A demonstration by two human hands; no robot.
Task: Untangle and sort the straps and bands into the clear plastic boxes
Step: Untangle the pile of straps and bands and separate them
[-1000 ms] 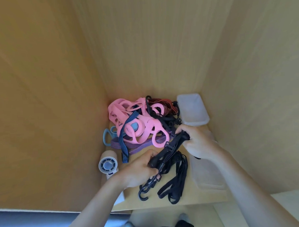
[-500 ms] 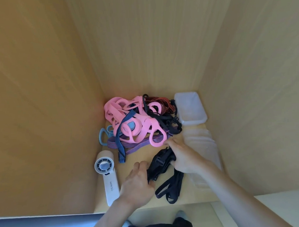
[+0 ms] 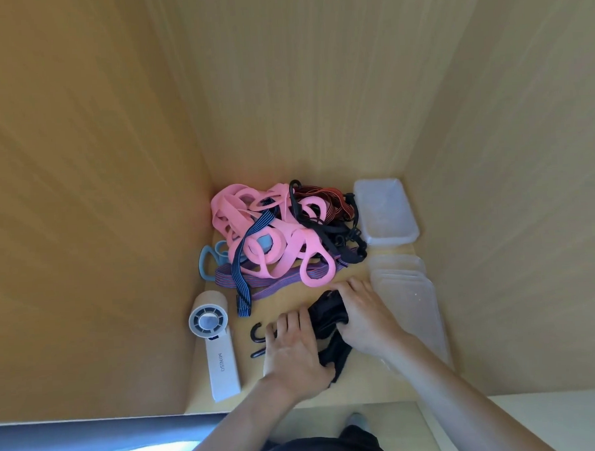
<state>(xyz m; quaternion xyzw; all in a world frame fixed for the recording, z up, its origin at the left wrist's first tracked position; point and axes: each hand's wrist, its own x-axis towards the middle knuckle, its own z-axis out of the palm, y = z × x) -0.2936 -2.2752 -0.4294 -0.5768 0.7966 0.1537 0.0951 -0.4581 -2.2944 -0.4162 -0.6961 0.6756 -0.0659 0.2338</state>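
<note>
A tangled pile lies at the back of the wooden shelf [image 3: 364, 389]: pink bands [image 3: 273, 240], a purple band [image 3: 278, 284], a dark blue striped strap [image 3: 253, 258], a red-black cord [image 3: 332, 203] and black straps [image 3: 344, 237]. In front of it a folded black strap bundle [image 3: 329, 317] lies on the shelf. My right hand [image 3: 365, 318] covers its right side and grips it. My left hand [image 3: 291, 348] lies flat on its left side, fingers straight. Two black hooks [image 3: 256, 332] stick out left of my fingers. A clear box [image 3: 386, 211] stands at the back right.
More clear boxes or lids [image 3: 408, 299] lie stacked along the right wall. A white handheld fan [image 3: 214, 338] lies at the front left. A blue-grey loop handle [image 3: 207, 260] sticks out at the pile's left. Wooden walls close in left, back and right.
The black bundle came down from the air onto the shelf. My left hand let go of it and now lies flat on it; the hooks moved out to the left.
</note>
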